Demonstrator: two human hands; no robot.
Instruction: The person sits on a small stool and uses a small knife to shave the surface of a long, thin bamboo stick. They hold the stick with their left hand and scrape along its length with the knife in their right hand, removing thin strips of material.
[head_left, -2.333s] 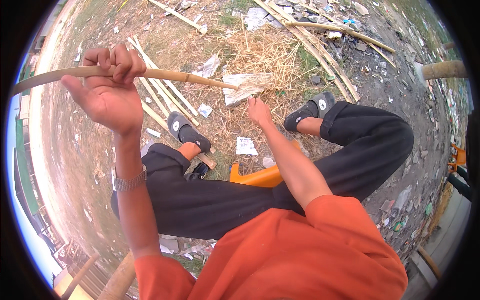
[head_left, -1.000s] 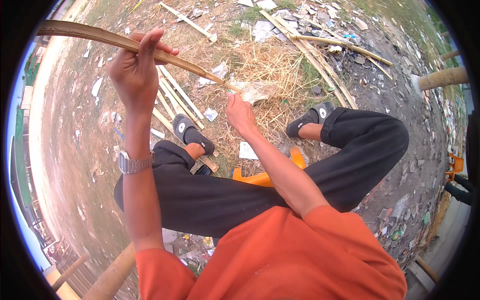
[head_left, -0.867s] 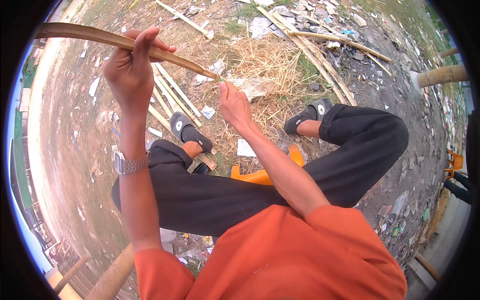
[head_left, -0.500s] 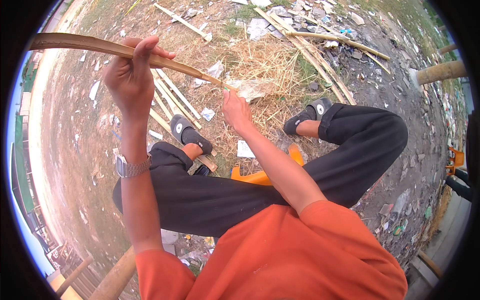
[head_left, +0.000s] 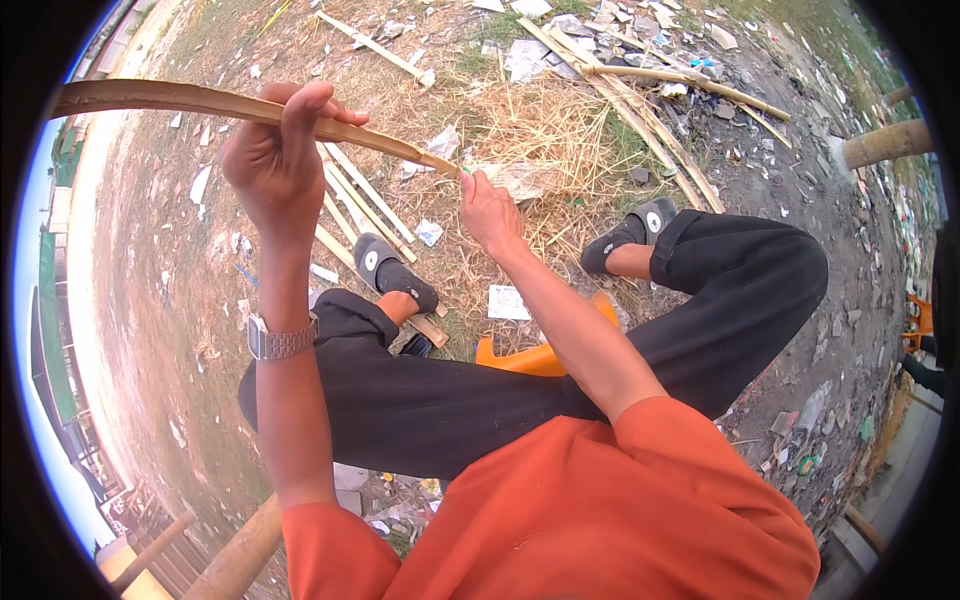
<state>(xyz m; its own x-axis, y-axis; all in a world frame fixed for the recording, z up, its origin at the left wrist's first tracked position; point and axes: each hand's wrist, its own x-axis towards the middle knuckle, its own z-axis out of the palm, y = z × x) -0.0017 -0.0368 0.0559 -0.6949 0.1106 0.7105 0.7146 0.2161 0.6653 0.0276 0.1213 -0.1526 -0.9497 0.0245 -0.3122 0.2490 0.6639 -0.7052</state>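
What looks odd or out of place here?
Litter strewn over the ground, and a white paper lying between the slippers, look discarded. The held strip looks bent, but the lens may exaggerate that.

Bamboo strip (head_left: pixel 200 98) cut off at left, green bit (head_left: pixel 466 171) at right hand (head_left: pixel 490 212) indistinct

Outdoors, daylight. Straw pile (head_left: pixel 555 125) on ground; littered dirt (head_left: pixel 770 245) right of it, patchy grass (head_left: pixel 200 310) left, orange chair (head_left: pixel 922 318) far right.

Littered ground (head_left: pixel 790 300), dry straw (head_left: pixel 555 120) and sky (head_left: pixel 62 462) mark this as outdoors.
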